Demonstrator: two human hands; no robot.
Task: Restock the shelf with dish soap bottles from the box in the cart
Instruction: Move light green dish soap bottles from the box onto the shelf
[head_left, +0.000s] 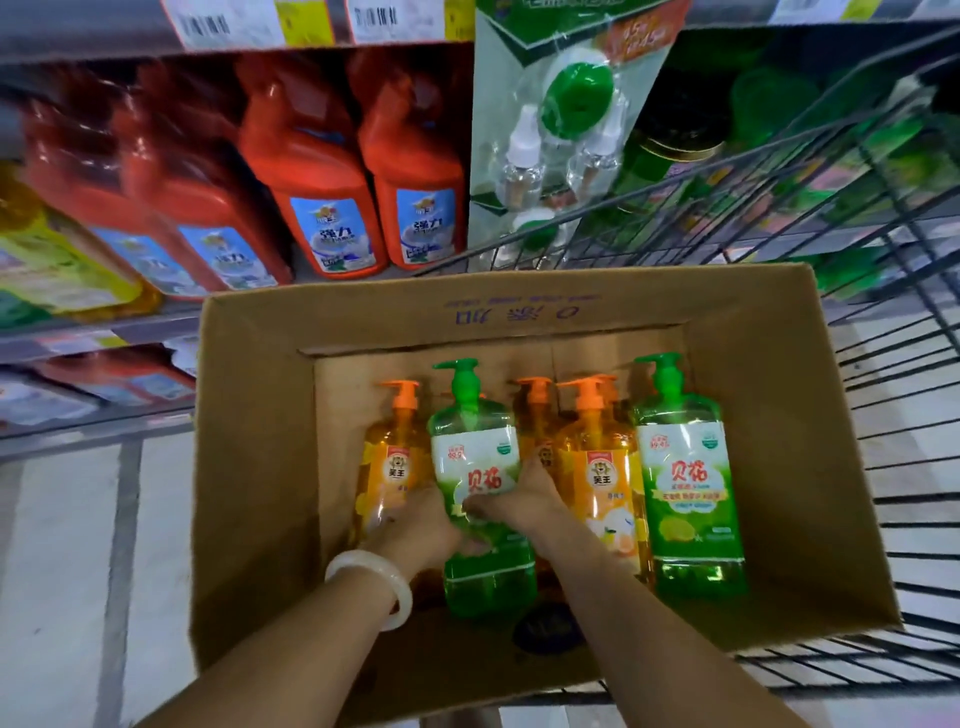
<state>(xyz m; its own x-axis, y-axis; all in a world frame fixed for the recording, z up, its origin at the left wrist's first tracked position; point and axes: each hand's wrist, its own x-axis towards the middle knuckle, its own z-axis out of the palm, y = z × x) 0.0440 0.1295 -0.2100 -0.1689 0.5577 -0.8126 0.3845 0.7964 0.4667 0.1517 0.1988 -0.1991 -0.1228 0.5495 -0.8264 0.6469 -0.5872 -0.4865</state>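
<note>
An open cardboard box (249, 467) sits in a wire cart (883, 395). Inside lie several pump bottles of dish soap, orange and green. Both hands reach into the box and grip one green bottle (475, 452) around its middle: my left hand (421, 525) on its left side, my right hand (519, 499) on its right and over the label. A second green bottle (685, 483) lies at the right. Orange bottles (389, 462) lie beside and under the held one, another (602, 467) between the two green ones. A white bangle (374, 582) is on my left wrist.
Shelves stand ahead and to the left with red bottles (322, 208) and yellow-green bottles (57, 260). A hanging green-and-white blister pack (561, 119) and green products fill the upper right. Pale floor tiles (62, 571) show at the left.
</note>
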